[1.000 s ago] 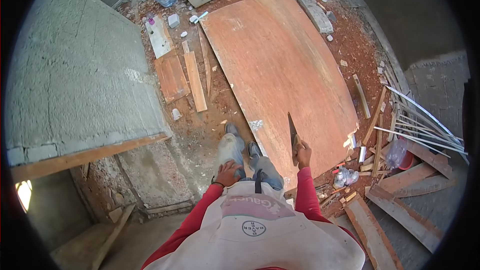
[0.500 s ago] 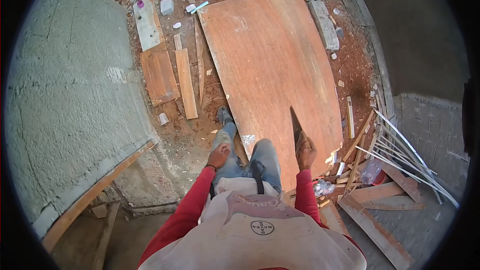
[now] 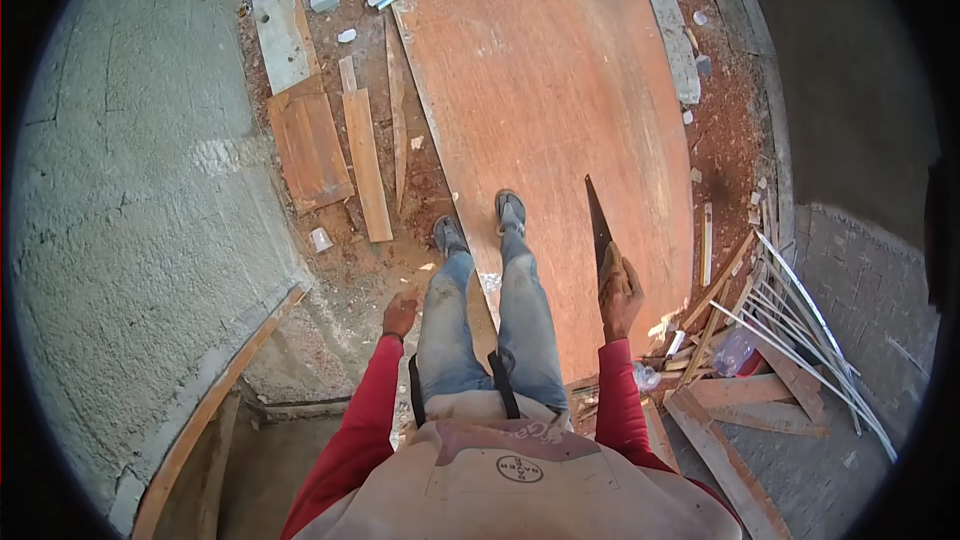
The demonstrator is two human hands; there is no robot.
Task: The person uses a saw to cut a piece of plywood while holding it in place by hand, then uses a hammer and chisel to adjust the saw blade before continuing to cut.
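My right hand (image 3: 621, 298) is closed round the wooden handle of a handsaw (image 3: 598, 218). Its dark, tapering blade points away from me over a large reddish plywood sheet (image 3: 540, 90). My left hand (image 3: 401, 314) hangs beside my left leg with loosely bent fingers, holding nothing I can see. One sandalled foot (image 3: 510, 212) is on the sheet, and the other foot (image 3: 450, 234) is on the dirt along its left edge.
Left of the sheet lie a narrow plank (image 3: 369, 165) and a short wide board (image 3: 310, 152). A rough plastered slab (image 3: 150, 190) flanks that side. Concrete blocks (image 3: 676, 45) edge the far right. Scrap boards (image 3: 745, 390) and white strips (image 3: 810, 305) pile up at right.
My right leg has straightened, its foot now showing farther forward on the sheet. My left hand has left the knee and dropped to the side. The saw has shifted slightly forward.
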